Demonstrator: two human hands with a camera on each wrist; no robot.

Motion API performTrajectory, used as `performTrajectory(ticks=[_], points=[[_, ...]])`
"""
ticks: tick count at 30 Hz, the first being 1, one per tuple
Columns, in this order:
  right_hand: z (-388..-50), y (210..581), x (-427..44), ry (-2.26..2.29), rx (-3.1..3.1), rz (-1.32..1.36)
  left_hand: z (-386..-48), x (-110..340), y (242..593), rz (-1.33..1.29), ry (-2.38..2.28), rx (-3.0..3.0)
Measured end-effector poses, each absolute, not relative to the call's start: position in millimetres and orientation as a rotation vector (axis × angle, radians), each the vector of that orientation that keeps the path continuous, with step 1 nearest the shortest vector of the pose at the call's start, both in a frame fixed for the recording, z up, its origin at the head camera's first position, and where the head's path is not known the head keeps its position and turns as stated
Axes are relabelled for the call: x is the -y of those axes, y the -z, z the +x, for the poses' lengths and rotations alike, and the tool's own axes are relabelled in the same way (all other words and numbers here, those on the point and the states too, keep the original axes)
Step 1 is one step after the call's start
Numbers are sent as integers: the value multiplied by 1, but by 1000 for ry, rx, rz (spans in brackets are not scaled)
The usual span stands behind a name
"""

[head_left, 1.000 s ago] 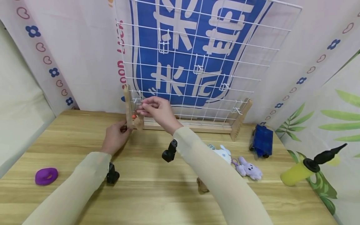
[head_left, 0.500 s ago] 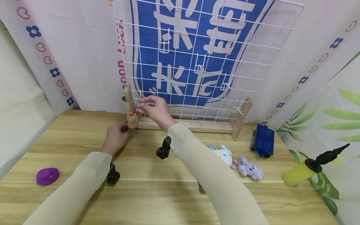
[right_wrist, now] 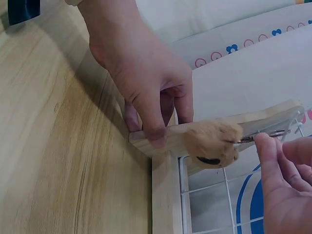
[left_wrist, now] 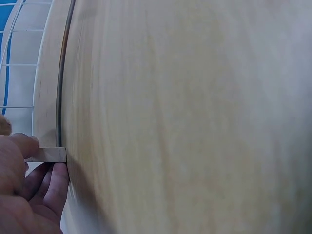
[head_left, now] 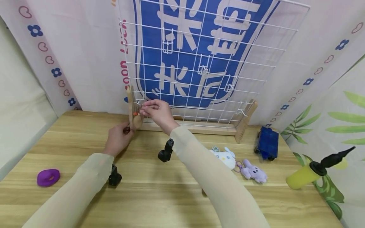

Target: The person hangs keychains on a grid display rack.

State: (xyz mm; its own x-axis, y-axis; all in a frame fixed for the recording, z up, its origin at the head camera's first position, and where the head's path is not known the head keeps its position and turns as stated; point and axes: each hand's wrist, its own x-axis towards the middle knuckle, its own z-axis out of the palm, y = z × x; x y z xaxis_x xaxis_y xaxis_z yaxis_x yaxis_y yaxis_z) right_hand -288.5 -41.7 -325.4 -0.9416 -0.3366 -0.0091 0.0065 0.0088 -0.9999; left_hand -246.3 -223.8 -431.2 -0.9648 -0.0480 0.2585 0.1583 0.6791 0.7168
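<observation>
The foot of the wooden upright (head_left: pixel 131 107) was gripped by the left hand (head_left: pixel 117 139), with the thumb pressed to one side and the fingers curled against the other. By the right hand (head_left: pixel 159 114), the metal clasp (right_wrist: pixel 248 139) of a brown plush charm (head_left: pixel 138 122) was pinched between thumb and fingertips. The charm was held at about 7 o'clock from those fingertips, beside the inner face of the upright; whether the two were touching could not be told. An orange bead (head_left: pixel 135 113) was seen at 12 o'clock from the charm.

From the middle of the head view, the wire grid (head_left: pixel 185 53) was set towards 12 o'clock, and several white hooks (head_left: pixel 167 47) were hung on it. On the wooden surface (head_left: pixel 148 193), a purple ring-shaped object (head_left: pixel 42 180) was placed at 8 o'clock. A blue cart (head_left: pixel 267 142) was placed between 3 and 4 o'clock, and a yellow pump bottle (head_left: pixel 303 177) at 4. A lavender plush (head_left: pixel 254 172) was laid near 4 o'clock, just beside a white plush (head_left: pixel 226 158), which was partly covered by the right sleeve (head_left: pixel 216 177).
</observation>
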Motion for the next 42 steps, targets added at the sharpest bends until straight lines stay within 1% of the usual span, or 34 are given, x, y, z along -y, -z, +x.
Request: performTrajectory(ticks=[11,18,29,35,42], points=[[-291,329,27,2004,-1992,-320,-244,223,428,-70,1173,2647],[-292,329,3,1965,-1991,-373,-244,223,427,-71,1162,2635],[-278,334,-74,1745,-2170,-503,-244,222,429,-70,1170,2651],[-272,345,-126,1644,-2275,-494,-245,222,430,-66,1163,2658],[-274,358,-178,1486,-2468,-508,-247,222,431,-67,1153,2643]])
